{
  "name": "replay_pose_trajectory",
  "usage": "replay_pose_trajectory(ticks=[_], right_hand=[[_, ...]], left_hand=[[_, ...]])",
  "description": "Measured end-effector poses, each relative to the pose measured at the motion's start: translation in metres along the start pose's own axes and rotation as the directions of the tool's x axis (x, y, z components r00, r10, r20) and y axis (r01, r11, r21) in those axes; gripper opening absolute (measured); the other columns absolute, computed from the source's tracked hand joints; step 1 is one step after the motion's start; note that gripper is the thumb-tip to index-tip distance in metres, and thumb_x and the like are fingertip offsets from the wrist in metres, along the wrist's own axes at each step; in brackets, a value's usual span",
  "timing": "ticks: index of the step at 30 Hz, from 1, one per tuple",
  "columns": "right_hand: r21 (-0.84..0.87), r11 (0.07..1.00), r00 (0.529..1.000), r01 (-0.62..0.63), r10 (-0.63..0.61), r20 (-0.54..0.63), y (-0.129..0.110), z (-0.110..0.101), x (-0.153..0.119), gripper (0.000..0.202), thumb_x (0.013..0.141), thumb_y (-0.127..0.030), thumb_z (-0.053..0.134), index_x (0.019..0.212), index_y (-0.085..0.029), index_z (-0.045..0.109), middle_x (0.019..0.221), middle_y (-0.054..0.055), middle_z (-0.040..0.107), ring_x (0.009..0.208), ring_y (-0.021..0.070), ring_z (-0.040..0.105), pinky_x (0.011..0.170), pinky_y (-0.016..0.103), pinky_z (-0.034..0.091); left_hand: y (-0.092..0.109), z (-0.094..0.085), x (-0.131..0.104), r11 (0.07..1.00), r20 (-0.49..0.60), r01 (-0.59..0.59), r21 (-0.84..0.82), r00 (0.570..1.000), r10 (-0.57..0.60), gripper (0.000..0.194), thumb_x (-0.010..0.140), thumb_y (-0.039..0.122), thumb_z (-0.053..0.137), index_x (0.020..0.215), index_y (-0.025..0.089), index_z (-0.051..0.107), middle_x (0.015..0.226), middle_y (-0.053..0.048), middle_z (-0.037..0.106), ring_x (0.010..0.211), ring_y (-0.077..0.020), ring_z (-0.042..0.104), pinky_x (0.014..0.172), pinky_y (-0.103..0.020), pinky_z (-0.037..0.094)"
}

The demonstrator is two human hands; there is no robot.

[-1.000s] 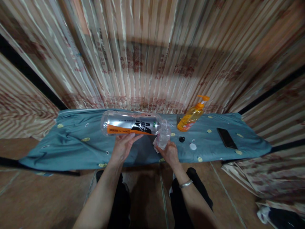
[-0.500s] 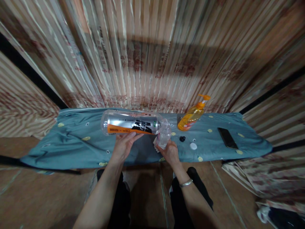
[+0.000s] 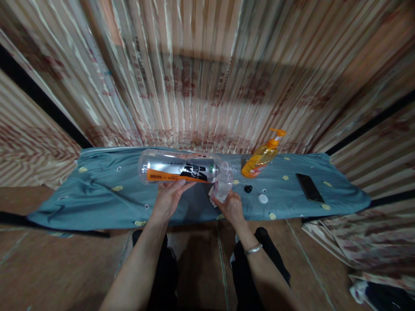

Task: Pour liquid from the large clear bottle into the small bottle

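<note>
A large clear drink bottle [image 3: 175, 166] with a silver and orange label lies nearly level in the air, its mouth to the right. My left hand [image 3: 168, 196] grips it from below, thumb on the label. My right hand [image 3: 231, 205] is closed round a small clear plastic bottle [image 3: 223, 185], tilted, with its top meeting the big bottle's mouth. Whether liquid runs between them I cannot tell. Something whitish, perhaps tissue, shows beside the small bottle. On the cloth to the right lie a black cap [image 3: 248, 188] and a white cap [image 3: 263, 198].
An orange pump bottle [image 3: 259, 160] stands behind the caps. Farther right a black phone [image 3: 309, 188] lies flat. A blue-green patterned cloth [image 3: 106, 194] covers the narrow table. Curtains [image 3: 201, 77] hang close behind it, and dark frame bars [image 3: 48, 99] slant at both sides.
Hardly anything differs. Both hands and both bottles keep their places, apart from a very slight shift of the large bottle to the right.
</note>
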State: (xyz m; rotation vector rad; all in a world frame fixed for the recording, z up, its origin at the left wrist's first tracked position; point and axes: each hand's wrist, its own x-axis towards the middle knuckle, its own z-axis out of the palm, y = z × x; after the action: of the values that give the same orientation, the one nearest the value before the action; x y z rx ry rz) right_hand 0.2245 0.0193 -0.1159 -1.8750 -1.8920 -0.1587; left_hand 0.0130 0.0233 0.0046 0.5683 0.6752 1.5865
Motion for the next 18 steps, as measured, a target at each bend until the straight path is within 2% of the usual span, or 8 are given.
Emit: replay_pose_trajectory(ticks=[7,18], right_hand=[[-0.01,1.0,1.0,0.002,-0.002,-0.006,-0.0002,0.0004,-0.0003,0.055,0.08,-0.059,0.051,0.106,-0.011,0.049,0.078,0.012,0.063,0.076,0.0244,0.059,0.071,0.036,0.045],[-0.022,1.0,1.0,-0.001,0.001,0.006,-0.0018,-0.0043,0.0,0.059,0.08,-0.062,0.048,0.104,-0.008,0.051,0.077,0.014,0.063,0.076,0.0254,0.059,0.07,0.036,0.045]], left_hand=[[0.0005,0.0001,-0.0004,1.0,0.001,-0.007,-0.003,1.0,0.007,0.028,0.055,0.007,0.075,0.075,0.022,0.064,0.075,0.006,0.067,0.077,-0.0167,0.065,0.086,-0.052,0.052],[0.0004,-0.0002,0.0,1.0,0.026,-0.004,0.02,1.0,0.003,0.023,0.057,0.01,0.075,0.072,0.022,0.065,0.079,0.005,0.069,0.084,-0.0196,0.066,0.09,-0.052,0.049]])
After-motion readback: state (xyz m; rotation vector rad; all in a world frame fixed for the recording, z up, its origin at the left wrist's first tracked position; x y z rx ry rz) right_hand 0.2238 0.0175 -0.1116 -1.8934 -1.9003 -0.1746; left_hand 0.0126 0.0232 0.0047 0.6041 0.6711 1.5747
